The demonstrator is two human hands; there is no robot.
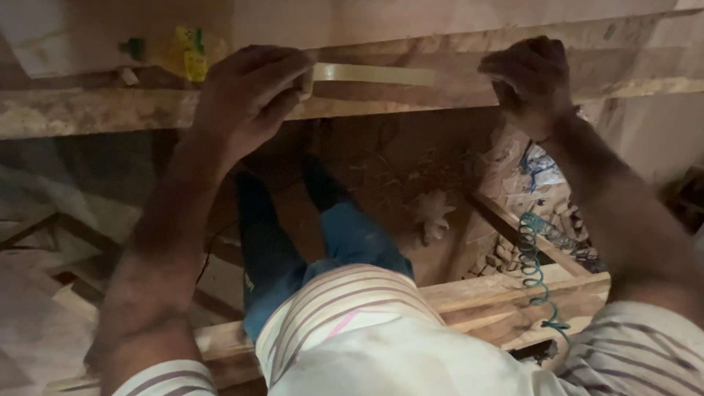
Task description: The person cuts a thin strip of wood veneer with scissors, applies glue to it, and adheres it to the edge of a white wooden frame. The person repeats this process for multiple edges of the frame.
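A worker's left hand grips a tape roll at eleven o'clock while the clenched right hand, at one o'clock, pins the tape strip stretched along the wooden plank, best kept taut and level.

Yellow-green packet on ledge upper left; small green packet beside.

White short-sleeved shirt with thin purple-brown stripes, blue trousers, bare forearms, left hand, right hand
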